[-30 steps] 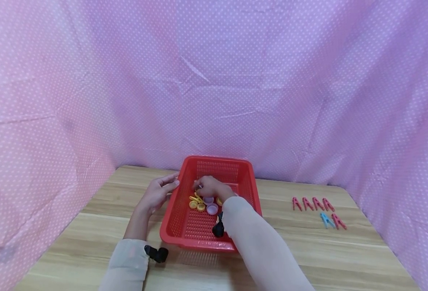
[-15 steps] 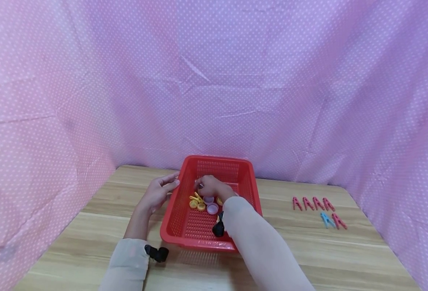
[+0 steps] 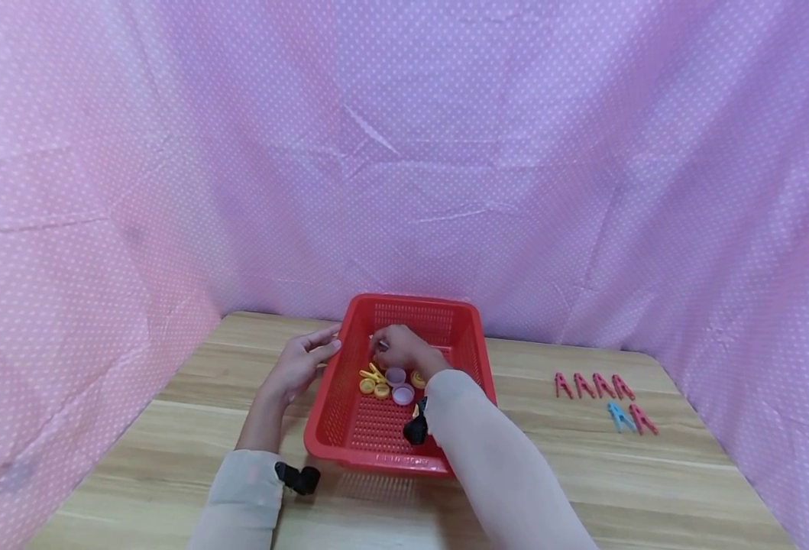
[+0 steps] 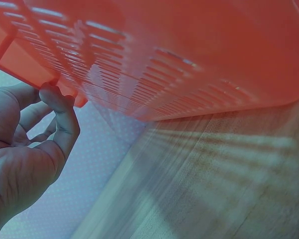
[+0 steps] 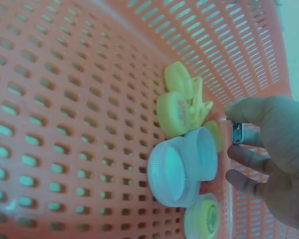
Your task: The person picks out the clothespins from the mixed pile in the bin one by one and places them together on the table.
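A red plastic basket (image 3: pixel 376 460) with slotted walls stands on the table. My left hand (image 3: pixel 296 370) grips its left rim, thumb and fingers meeting at the edge in the left wrist view. Inside the basket, my right hand (image 3: pixel 401 347) pinches a small narrow silver metal object (image 5: pixel 237 132) between thumb and forefinger; its far end is hidden by the fingers. Below that hand lie a yellow clothes peg (image 5: pixel 198 102), yellow round caps (image 5: pixel 172 113) and pale purple caps (image 3: pixel 402 394). Another yellow cap (image 3: pixel 417 380) lies beside the right wrist.
Several pink clothes pegs (image 3: pixel 584 386) stand in a row on the wooden table (image 3: pixel 542 466) at the right. A blue peg (image 3: pixel 620 416) and another pink peg (image 3: pixel 642 418) lie in front of them. A pink dotted cloth (image 3: pixel 404 191) hangs behind.
My right hand has shifted slightly up and right inside the basket, exposing more of the yellow peg and caps. The left hand keeps its grip on the rim.
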Demonstrator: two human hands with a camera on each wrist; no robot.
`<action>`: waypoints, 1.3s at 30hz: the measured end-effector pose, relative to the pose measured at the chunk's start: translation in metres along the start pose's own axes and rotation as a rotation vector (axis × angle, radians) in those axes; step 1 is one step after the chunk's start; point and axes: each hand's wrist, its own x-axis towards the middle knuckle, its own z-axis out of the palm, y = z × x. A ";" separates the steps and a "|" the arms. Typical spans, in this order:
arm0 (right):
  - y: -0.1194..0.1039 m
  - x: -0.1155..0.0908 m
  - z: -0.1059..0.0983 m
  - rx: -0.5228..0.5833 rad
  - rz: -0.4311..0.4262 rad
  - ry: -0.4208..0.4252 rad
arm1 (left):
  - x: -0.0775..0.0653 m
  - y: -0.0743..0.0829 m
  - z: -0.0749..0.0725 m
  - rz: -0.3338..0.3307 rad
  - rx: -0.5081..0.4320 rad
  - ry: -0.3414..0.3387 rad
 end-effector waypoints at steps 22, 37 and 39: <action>-0.018 -0.009 -0.033 -0.036 -0.059 0.089 | 0.000 -0.001 0.000 0.006 -0.005 -0.010; -0.040 -0.021 -0.064 -0.120 -0.064 0.123 | 0.000 -0.001 0.001 0.012 -0.015 0.011; -0.044 -0.023 -0.068 -0.130 -0.065 0.124 | 0.000 -0.001 0.001 0.007 -0.022 0.020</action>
